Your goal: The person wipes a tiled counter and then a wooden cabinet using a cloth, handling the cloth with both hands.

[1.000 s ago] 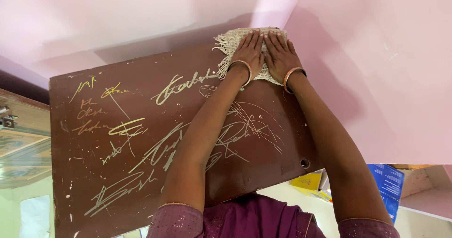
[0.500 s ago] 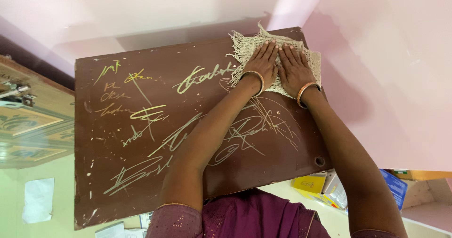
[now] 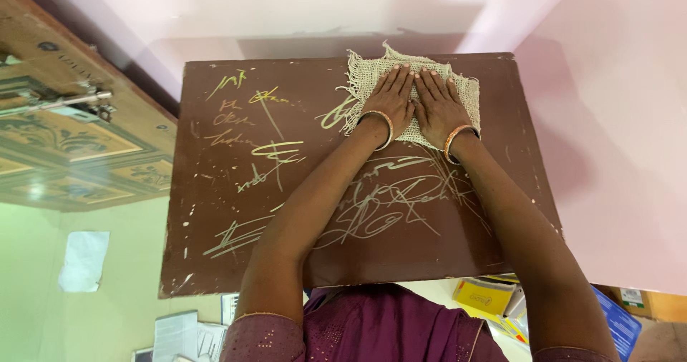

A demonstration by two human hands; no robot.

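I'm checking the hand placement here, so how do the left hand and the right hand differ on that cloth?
The left hand lies nearer the frayed edge of the woven cloth; the right hand lies toward its other side. The left hand's fingers angle up to the right, the right hand's up to the left. Both press flat, side by side, each wrist wearing a bangle, on the scratched brown board.

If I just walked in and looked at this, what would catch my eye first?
Probably the two hands, left hand and right hand, pressed flat side by side on a frayed, coarse-woven cloth near the far edge of a brown board. Next, the pale scratched scribbles all over that board.
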